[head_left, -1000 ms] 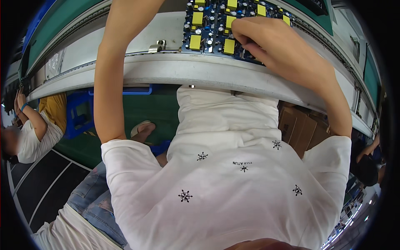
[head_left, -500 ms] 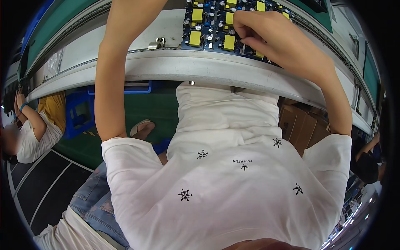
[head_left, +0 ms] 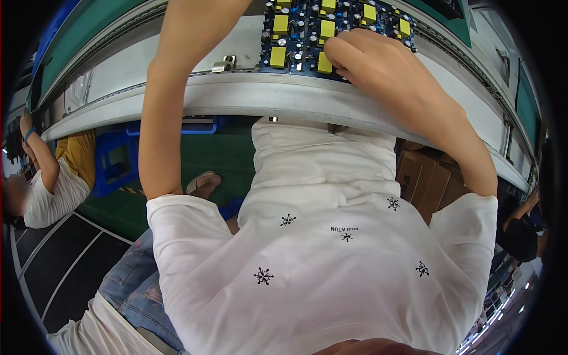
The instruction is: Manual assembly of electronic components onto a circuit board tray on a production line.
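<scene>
A dark blue circuit board panel (head_left: 294, 38) lies on the white work line at the top of the view. It carries rows of yellow block components (head_left: 278, 57), small silver capacitors and other parts. My right hand (head_left: 376, 62) is over the panel's near right part, its fingers curled together beside a yellow block in the near row. Whatever those fingers may hold is hidden under the hand. My left forearm (head_left: 168, 89) reaches up past the panel's left side, and the left hand itself lies beyond the upper edge.
A metal rail (head_left: 284, 94) runs along the near edge of the line, with a small metal clamp (head_left: 223, 64) left of the panel. Cardboard boxes (head_left: 425, 177) stand below at right. A blue stool (head_left: 113, 163) and a co-worker (head_left: 50, 183) are at left.
My right hand has come nearer and slightly left over the panel, uncovering yellow blocks at its far right. My left forearm has shifted a little to the right.
</scene>
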A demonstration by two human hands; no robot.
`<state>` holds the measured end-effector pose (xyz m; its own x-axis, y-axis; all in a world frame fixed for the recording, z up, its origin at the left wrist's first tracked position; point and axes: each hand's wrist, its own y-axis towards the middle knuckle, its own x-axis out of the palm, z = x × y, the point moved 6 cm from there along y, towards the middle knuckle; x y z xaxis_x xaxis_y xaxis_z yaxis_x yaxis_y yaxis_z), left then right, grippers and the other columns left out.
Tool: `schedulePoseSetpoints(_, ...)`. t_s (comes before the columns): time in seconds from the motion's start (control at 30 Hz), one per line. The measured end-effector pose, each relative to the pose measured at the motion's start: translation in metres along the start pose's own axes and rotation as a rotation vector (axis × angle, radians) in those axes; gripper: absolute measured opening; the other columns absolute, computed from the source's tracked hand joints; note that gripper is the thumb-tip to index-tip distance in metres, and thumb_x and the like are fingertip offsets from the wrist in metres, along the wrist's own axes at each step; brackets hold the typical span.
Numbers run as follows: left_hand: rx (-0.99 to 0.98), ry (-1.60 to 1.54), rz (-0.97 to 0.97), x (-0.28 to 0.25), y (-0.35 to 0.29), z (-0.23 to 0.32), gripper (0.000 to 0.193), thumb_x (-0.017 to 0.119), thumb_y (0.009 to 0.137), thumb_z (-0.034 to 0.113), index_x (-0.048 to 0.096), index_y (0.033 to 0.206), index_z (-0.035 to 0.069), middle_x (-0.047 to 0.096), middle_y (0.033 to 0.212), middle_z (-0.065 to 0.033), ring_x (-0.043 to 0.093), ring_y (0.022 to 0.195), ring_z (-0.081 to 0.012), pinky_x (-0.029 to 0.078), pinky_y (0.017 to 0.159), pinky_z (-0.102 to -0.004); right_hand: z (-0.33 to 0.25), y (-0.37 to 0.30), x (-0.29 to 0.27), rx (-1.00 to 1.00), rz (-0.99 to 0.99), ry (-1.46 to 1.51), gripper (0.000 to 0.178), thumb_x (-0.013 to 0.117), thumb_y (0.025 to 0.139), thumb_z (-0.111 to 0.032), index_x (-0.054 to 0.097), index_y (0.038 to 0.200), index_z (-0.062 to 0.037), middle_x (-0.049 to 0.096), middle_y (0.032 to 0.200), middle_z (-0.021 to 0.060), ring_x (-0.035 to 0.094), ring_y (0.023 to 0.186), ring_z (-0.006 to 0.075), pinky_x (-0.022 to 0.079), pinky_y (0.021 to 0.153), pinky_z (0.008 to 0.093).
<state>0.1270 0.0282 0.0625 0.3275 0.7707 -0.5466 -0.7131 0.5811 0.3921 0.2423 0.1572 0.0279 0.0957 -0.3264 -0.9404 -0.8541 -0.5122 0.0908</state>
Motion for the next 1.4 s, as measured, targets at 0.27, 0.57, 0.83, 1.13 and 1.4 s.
schedulePoseSetpoints(0.27,-0.165,-0.068,-0.096,0.003,0.000,-0.013,0.015,0.067,0.088,0.001,0.066,0.103,-0.002,0.065,0.084,-0.0026,0.061,0.080,-0.0064,0.049,0.069,-0.0214,0.035,-0.031,-0.029,0.119,0.220,0.033,0.017,0.065,0.087,-0.006,0.056,0.101,-0.0011,0.058,0.094,0.0145,0.058,0.086,0.0344,0.048,0.078,0.0398)
schedulePoseSetpoints(0.57,-0.139,-0.120,-0.101,-0.002,-0.002,-0.030,0.010,0.071,0.086,0.002,0.064,0.093,0.000,0.060,0.076,-0.0007,0.060,0.076,-0.0062,0.048,0.067,-0.0207,0.077,-0.100,-0.019,0.467,-0.212,0.057,0.013,0.053,0.090,-0.001,0.060,0.100,0.0029,0.063,0.097,0.0206,0.060,0.093,0.0407,0.046,0.079,0.0456)
schedulePoseSetpoints(0.83,-0.318,-0.244,-0.131,0.003,0.001,-0.052,0.012,0.073,0.086,0.006,0.064,0.092,0.001,0.059,0.075,-0.0011,0.054,0.068,-0.0073,0.045,0.062,-0.0220,0.044,-0.064,-0.012,0.217,-0.320,-0.104,0.008,0.055,0.080,0.002,0.058,0.086,0.0054,0.060,0.086,0.0212,0.058,0.090,0.0406,0.048,0.079,0.0459)
schedulePoseSetpoints(1.13,-0.025,0.083,-0.172,0.011,0.016,-0.040,0.017,0.072,0.088,0.022,0.076,0.094,0.007,0.072,0.086,-0.0041,0.063,0.074,-0.0112,0.049,0.066,-0.0273,0.027,-0.023,-0.011,-0.033,-0.400,-0.114,0.008,0.056,0.079,0.000,0.059,0.085,0.0046,0.063,0.088,0.0201,0.061,0.085,0.0397,0.050,0.077,0.0461)
schedulePoseSetpoints(1.4,0.142,0.417,-0.265,0.029,0.011,-0.031,0.017,0.075,0.084,0.023,0.076,0.090,0.007,0.066,0.075,-0.0050,0.061,0.069,-0.0194,0.048,0.065,-0.0318,0.077,0.126,-0.069,-0.052,0.202,-0.330,0.020,0.061,0.089,-0.018,0.068,0.090,0.0011,0.070,0.097,0.0173,0.067,0.091,0.0363,0.053,0.081,0.0438)
